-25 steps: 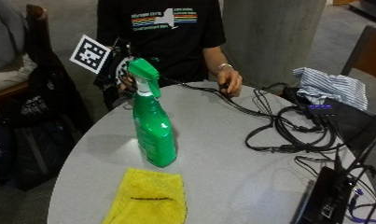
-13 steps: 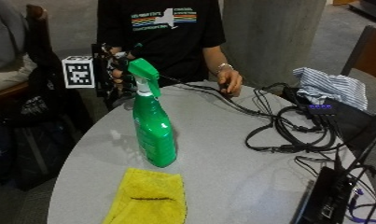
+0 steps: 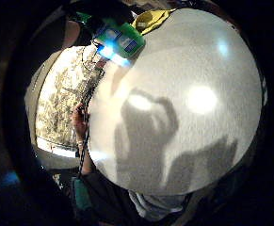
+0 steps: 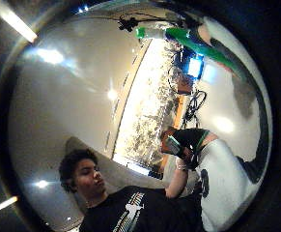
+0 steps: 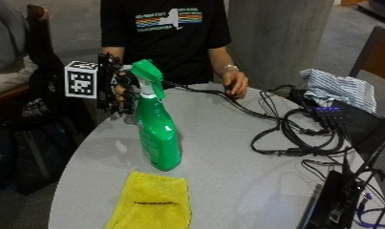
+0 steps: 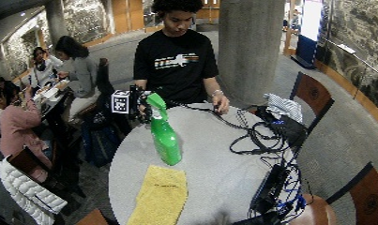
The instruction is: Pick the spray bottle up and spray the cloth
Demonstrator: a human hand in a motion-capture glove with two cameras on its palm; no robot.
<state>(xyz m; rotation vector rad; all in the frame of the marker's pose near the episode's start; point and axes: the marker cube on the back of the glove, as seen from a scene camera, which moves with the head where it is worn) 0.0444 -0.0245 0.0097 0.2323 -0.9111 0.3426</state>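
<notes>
1. Round grey tabletop (image 5: 243, 157): plenty of bare surface around the target, cables (image 5: 294, 133) well off to one side.
2. Yellow cloth (image 5: 151, 202) flat near the front edge, just beside the bottle base.
3. Green spray bottle (image 5: 155, 129) upright mid-table; best grabbed round the neck, index finger ready for the trigger.
4. Gloved right hand (image 5: 121, 90) close behind the spray head, fingers loosely curled, gripping nothing yet.

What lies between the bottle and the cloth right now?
Only bare tabletop. In the outside view the bottle stands upright just behind the cloth, with a narrow strip of table between them. The gloved hand is up by the bottle's trigger.
</notes>
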